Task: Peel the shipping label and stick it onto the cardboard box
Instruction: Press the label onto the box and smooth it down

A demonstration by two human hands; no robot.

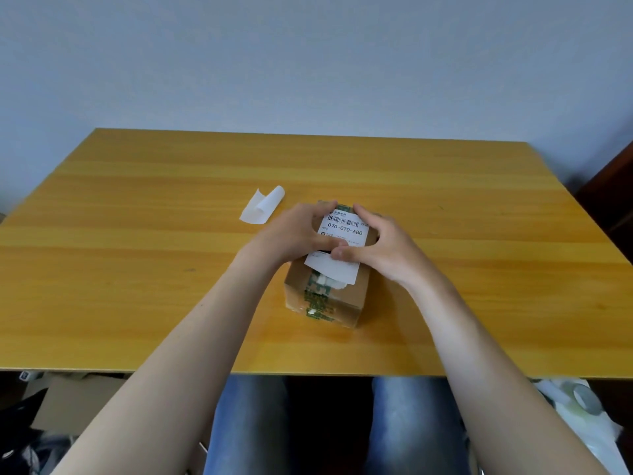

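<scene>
A small cardboard box (356,296) with green printed tape stands in the middle of the wooden table. A white shipping label (346,231) with a barcode and "070-070-A80" lies on its top, the near edge hanging over the box's front. My left hand (294,234) rests on the label's left side, fingers at the far edge and thumb across the middle. My right hand (380,245) covers the right side, its thumb meeting the left thumb. Both press down on the label.
The curled white backing paper (262,207) lies on the table (137,269) just left of and behind the box. Under the near table edge are my legs, cardboard at the left and a plastic bag with a tape roll (587,399) at the right.
</scene>
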